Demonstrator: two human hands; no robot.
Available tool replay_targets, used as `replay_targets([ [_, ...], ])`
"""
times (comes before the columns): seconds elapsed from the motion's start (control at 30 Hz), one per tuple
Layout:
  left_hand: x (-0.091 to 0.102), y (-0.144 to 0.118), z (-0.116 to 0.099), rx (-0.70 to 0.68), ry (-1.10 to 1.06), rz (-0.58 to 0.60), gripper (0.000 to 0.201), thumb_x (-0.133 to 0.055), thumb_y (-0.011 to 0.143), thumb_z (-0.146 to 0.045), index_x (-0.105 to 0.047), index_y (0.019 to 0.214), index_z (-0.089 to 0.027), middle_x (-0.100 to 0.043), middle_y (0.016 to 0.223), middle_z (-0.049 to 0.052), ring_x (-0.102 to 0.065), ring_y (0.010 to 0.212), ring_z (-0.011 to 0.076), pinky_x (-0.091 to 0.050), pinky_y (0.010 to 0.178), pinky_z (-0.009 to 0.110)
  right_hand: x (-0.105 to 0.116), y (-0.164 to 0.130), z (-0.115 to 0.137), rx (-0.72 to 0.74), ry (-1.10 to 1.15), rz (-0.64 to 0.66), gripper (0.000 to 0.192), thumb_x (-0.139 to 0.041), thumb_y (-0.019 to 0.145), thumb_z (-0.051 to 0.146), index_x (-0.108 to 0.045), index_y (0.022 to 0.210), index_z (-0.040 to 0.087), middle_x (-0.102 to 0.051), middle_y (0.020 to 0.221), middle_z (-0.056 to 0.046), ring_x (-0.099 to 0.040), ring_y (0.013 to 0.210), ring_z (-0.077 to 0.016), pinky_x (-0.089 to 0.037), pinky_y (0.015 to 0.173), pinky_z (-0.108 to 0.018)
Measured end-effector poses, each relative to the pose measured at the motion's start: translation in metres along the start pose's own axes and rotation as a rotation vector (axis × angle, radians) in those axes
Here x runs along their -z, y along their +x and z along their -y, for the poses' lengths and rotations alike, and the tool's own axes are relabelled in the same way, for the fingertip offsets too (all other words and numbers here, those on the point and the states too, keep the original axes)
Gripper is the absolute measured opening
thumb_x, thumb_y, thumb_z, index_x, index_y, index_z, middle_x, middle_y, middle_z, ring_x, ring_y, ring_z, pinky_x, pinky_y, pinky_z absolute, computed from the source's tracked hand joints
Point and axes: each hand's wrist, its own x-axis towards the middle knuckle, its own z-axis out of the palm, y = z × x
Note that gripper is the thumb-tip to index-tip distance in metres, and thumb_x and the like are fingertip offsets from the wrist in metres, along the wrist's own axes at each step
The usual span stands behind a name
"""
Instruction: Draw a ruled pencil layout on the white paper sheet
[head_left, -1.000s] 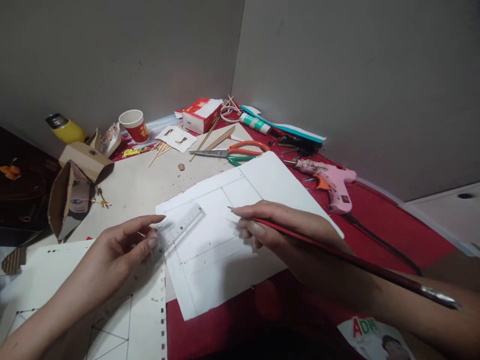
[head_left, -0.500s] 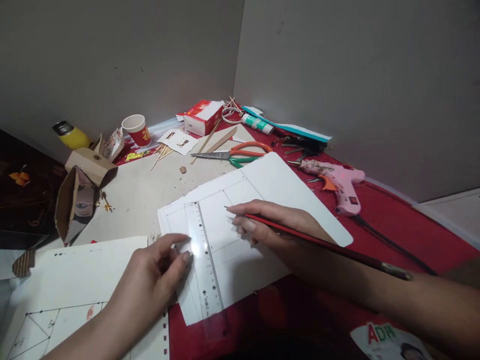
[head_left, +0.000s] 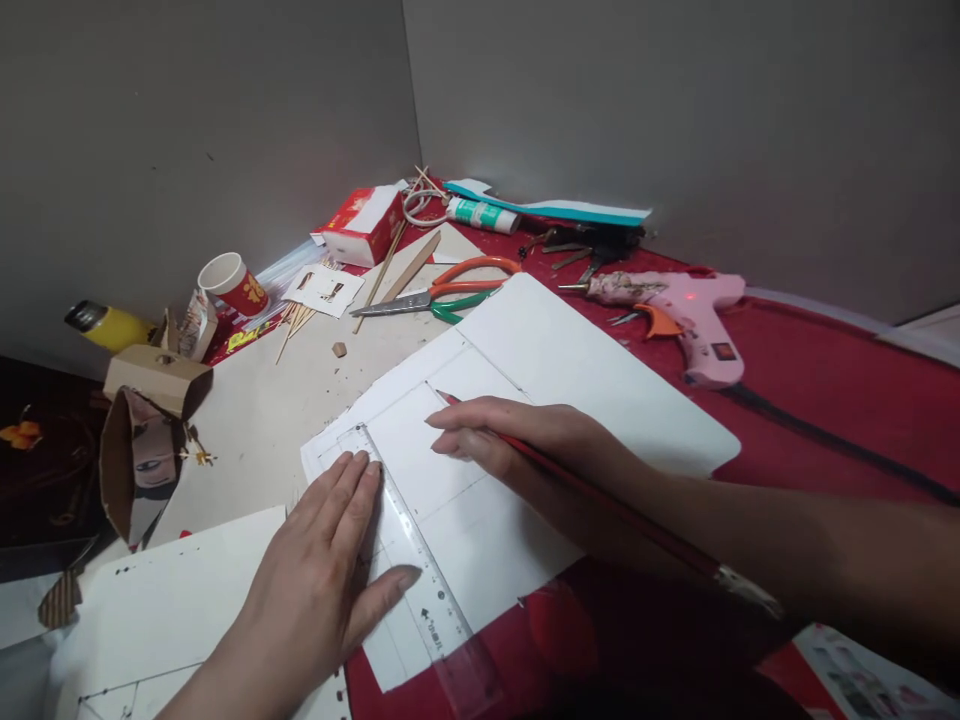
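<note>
My left hand (head_left: pixel 322 570) lies flat, fingers spread, pressing a clear plastic ruler (head_left: pixel 420 575) onto a white sheet (head_left: pixel 570 370) with pencil lines drawn on it. The ruler runs from the sheet's upper left down to its near edge. My right hand (head_left: pixel 517 445) grips a long red pencil (head_left: pixel 615 505), its tip resting on the sheet near the ruler's far end. The pencil's metal end points back along my forearm.
Behind the sheet lie orange and green scissors (head_left: pixel 442 292), a pink glue gun (head_left: pixel 675 305), a red tissue box (head_left: pixel 364 225), a glue tube (head_left: pixel 480 213), a paper cup (head_left: pixel 232 282), wooden sticks (head_left: pixel 390 268) and cardboard pieces (head_left: pixel 146 420). Another drawn sheet (head_left: pixel 172 600) sits at the near left. Grey walls close the corner.
My left hand slid the ruler from the sheet's left corner onto the sheet, turned it lengthwise, and now flattens over it. My right hand stayed on the sheet with the pencil.
</note>
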Motion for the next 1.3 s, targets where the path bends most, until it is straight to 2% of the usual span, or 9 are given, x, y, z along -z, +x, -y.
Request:
replay_targets([
  [0.1,0.001,0.001,-0.001,0.022,-0.003,-0.011,0.07,-0.053,0.1,-0.053,-0.043,0.149,-0.004,-0.053,0.149,0.025,-0.054,0.136,0.0366,-0.057,0.101,0.052,-0.001,0.003,0.0,0.003,0.009,0.02,0.022,-0.05,0.104,0.027,-0.07,0.111,0.022,-0.078,0.11,-0.002,-0.073,0.101,-0.0184,-0.057,0.082,-0.026],
  [0.2,0.002,0.004,0.0,0.029,-0.027,-0.02,0.072,-0.057,0.097,-0.054,-0.046,0.147,-0.004,-0.056,0.145,0.025,-0.055,0.134,0.0378,-0.058,0.1,0.054,-0.002,0.003,-0.003,0.008,-0.004,0.014,0.025,-0.047,0.104,0.025,-0.07,0.111,0.019,-0.078,0.11,-0.005,-0.073,0.101,-0.0191,-0.057,0.078,-0.026],
  [0.33,0.001,0.006,0.001,0.032,-0.065,-0.029,0.069,-0.059,0.098,-0.051,-0.046,0.147,-0.004,-0.055,0.146,0.025,-0.053,0.137,0.0373,-0.058,0.101,0.053,-0.003,0.001,-0.01,0.039,-0.043,-0.01,0.027,-0.047,0.104,0.026,-0.069,0.117,0.019,-0.077,0.115,-0.006,-0.073,0.105,-0.0197,-0.056,0.077,-0.026],
  [0.43,-0.001,0.007,0.003,0.023,-0.101,-0.021,0.071,-0.059,0.098,-0.051,-0.043,0.149,-0.005,-0.052,0.149,0.025,-0.049,0.14,0.0368,-0.056,0.103,0.053,-0.003,0.0,-0.012,0.061,-0.054,-0.022,0.027,-0.048,0.103,0.025,-0.068,0.121,0.018,-0.079,0.108,-0.006,-0.074,0.1,-0.0187,-0.056,0.076,-0.025],
  [0.63,-0.004,0.007,0.005,0.025,-0.163,-0.005,0.074,-0.059,0.098,-0.051,-0.038,0.153,-0.007,-0.048,0.154,0.023,-0.042,0.146,0.0361,-0.051,0.109,0.054,-0.003,0.002,-0.009,0.051,-0.048,-0.015,0.027,-0.048,0.102,0.024,-0.069,0.116,0.018,-0.08,0.103,-0.004,-0.075,0.094,-0.0163,-0.055,0.078,-0.024],
  [0.73,-0.005,0.007,0.005,0.032,-0.181,0.0,0.073,-0.06,0.098,-0.049,-0.036,0.155,-0.01,-0.047,0.155,0.022,-0.042,0.146,0.0357,-0.05,0.11,0.055,-0.003,0.002,-0.009,0.026,-0.047,-0.02,0.027,-0.048,0.102,0.026,-0.069,0.118,0.019,-0.079,0.107,-0.004,-0.074,0.097,-0.0166,-0.055,0.083,-0.025],
  [0.9,-0.005,0.008,0.005,0.035,-0.194,-0.007,0.075,-0.062,0.097,-0.05,-0.037,0.155,-0.011,-0.047,0.154,0.022,-0.044,0.144,0.0371,-0.05,0.11,0.057,-0.002,0.003,-0.01,-0.037,-0.079,0.04,0.029,-0.046,0.103,0.033,-0.071,0.115,0.024,-0.079,0.109,-0.003,-0.074,0.095,-0.0193,-0.056,0.077,-0.028],
  [1.1,-0.006,0.008,0.005,0.034,-0.195,-0.027,0.075,-0.066,0.095,-0.049,-0.039,0.154,-0.01,-0.049,0.152,0.022,-0.047,0.142,0.037,-0.05,0.11,0.056,-0.001,0.003,-0.008,-0.059,-0.065,0.041,0.033,-0.046,0.101,0.034,-0.07,0.121,0.023,-0.079,0.103,-0.003,-0.074,0.089,-0.0199,-0.056,0.076,-0.028],
  [1.3,-0.007,0.009,0.006,0.029,-0.195,-0.022,0.077,-0.065,0.095,-0.05,-0.039,0.154,-0.008,-0.05,0.151,0.022,-0.047,0.141,0.0376,-0.05,0.11,0.056,0.004,0.004,-0.005,-0.034,-0.095,0.074,0.031,-0.046,0.102,0.035,-0.072,0.111,0.022,-0.078,0.103,-0.004,-0.073,0.089,-0.0193,-0.053,0.072,-0.027],
])
